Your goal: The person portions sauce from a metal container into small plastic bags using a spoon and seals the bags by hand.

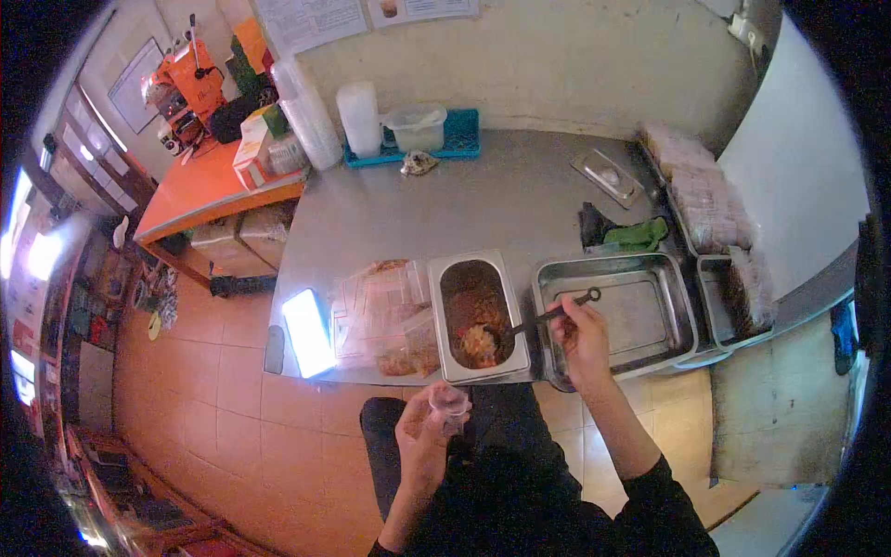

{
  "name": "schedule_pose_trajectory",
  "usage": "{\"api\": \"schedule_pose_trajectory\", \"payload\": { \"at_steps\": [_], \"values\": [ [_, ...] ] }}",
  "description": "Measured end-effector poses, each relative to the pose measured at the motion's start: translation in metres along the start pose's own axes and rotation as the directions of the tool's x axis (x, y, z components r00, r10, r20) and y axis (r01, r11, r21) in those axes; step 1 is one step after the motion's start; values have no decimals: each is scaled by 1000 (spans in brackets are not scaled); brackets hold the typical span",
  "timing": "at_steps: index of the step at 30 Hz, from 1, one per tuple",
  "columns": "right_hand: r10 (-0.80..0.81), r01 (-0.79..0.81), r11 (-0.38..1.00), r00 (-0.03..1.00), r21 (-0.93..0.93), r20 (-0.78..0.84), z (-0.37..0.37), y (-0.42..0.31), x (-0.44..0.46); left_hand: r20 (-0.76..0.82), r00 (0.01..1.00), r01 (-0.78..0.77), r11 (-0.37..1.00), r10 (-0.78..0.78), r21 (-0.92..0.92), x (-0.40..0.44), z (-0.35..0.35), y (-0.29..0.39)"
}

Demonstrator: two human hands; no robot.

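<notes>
My right hand (581,343) is closed round the dark handle of a ladle (538,322). The ladle's bowl end dips into a deep steel food pan (440,325) of reddish-brown sauce (471,292), with paler chunky bits near the ladle. Just in front of the table's edge, my left hand (424,436) grips a small clear plastic cup (449,401) with its rim upward. What is inside the cup is too blurred to tell. Left of the pan lie clear plastic bags (376,311) with reddish-brown contents in the lower part.
A wide shallow steel tray (687,339) sits right of the pan, and a lit phone (307,332) lies left. Behind are a green cloth (640,235), a steel lid (608,176) and a blue tray (464,139) with plastic containers. Wrapped packs (701,195) line the right side.
</notes>
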State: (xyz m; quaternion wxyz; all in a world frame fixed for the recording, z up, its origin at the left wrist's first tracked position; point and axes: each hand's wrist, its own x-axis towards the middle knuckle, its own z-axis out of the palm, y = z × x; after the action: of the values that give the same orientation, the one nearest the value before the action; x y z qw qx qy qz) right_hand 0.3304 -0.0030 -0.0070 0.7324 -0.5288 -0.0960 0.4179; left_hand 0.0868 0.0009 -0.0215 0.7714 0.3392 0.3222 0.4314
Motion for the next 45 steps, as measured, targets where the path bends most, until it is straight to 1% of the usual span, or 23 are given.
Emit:
{"api": "schedule_pose_trajectory", "payload": {
  "at_steps": [3, 5, 7, 9, 11, 15, 18, 20, 21, 23, 28, 30, 31, 33, 34, 36, 37, 38, 39, 40, 42, 43, 45],
  "values": [
    [-16, 19, 998, 999, 53, -52, -1, 2, -1, -44, 999, 2, 999, -3, -39, 4, -2, 5],
    [-45, 47, 997, 999, 62, -24, -6, 2, -4, -153, 988, -9, 1000, 7, -17, 6, 2, 15],
    [-72, 72, 995, 997, 72, 2, -8, 2, -5, -161, 985, -63, 998, 64, 7, 9, 1, 18],
    [-48, 52, 997, 997, 51, -65, -8, 3, -4, -162, 979, -118, 993, 121, 31, 13, -3, 20],
    [-55, 59, 996, 997, 66, -54, -11, 6, 0, -147, 969, -201, 980, 200, 8, 22, -11, 17],
    [-61, 64, 989, 998, 132, -21, -4, 0, 2, -159, 970, -181, 983, 184, 37, 43, -11, 30],
    [-65, 61, 990, 998, 130, 26, 0, -13, 8, -82, 987, -137, 990, 140, 44, 65, -13, 41],
    [-85, 77, 983, 995, 165, 42, 11, -28, 7, -26, 994, -98, 973, 105, 207, 80, -10, 49],
    [-100, 89, 976, 994, 199, 46, 17, -36, 8, -21, 993, -111, 972, 118, 206, 87, -10, 51],
    [-108, 88, 970, 992, 227, 73, 23, -46, 12, 124, 989, -88, 991, 75, 100, 99, -7, 54],
    [-127, 86, 960, 982, 267, 141, 39, -63, 14, 193, 981, -40, 998, 29, 53, 106, 10, 62],
    [-128, 102, 982, 978, 162, 163, 41, -62, 15, 218, 976, -17, 1000, 13, 16, 106, 15, 63],
    [-128, 102, 982, 978, 159, 166, 43, -62, 15, 214, 977, -11, 1000, 7, 20, 103, 20, 66],
    [-148, 145, 989, 977, 28, 156, 47, -62, 14, 207, 978, -3, 1000, -1, 22, 102, 21, 67],
    [-145, 143, 989, 977, 25, 157, 51, -64, 12, 238, 971, -28, 999, 19, 37, 105, 17, 65],
    [-236, 264, 954, 954, -140, 185, 62, -75, 6, 267, 963, -54, 997, 39, 49, 105, 16, 64],
    [-235, 263, 954, 954, -142, 186, 66, -80, 6, 245, 966, -127, 974, 79, 188, 105, 17, 63],
    [-293, 389, 874, 899, -290, 325, 71, -86, 6, 231, 966, -192, 926, 120, 324, 104, 19, 63],
    [-315, 516, 754, 827, -407, 466, 75, -92, 6, 230, 966, -191, 927, 119, 322, 101, 23, 65],
    [-314, 516, 753, 827, -408, 466, 83, -96, 4, 227, 967, -189, 920, 114, 343, 97, 29, 69],
    [-321, 676, 587, 699, -445, 639, 104, -102, -3, 224, 968, -190, 913, 114, 361, 95, 33, 65],
    [-320, 677, 586, 698, -445, 641, 114, -106, -8, 205, 965, -228, 905, 162, 358, 96, 31, 56],
    [-276, 843, 264, 531, -468, 801, 131, -115, -18, 182, 960, -265, 896, 211, 356, 93, 32, 48]
  ]
}}
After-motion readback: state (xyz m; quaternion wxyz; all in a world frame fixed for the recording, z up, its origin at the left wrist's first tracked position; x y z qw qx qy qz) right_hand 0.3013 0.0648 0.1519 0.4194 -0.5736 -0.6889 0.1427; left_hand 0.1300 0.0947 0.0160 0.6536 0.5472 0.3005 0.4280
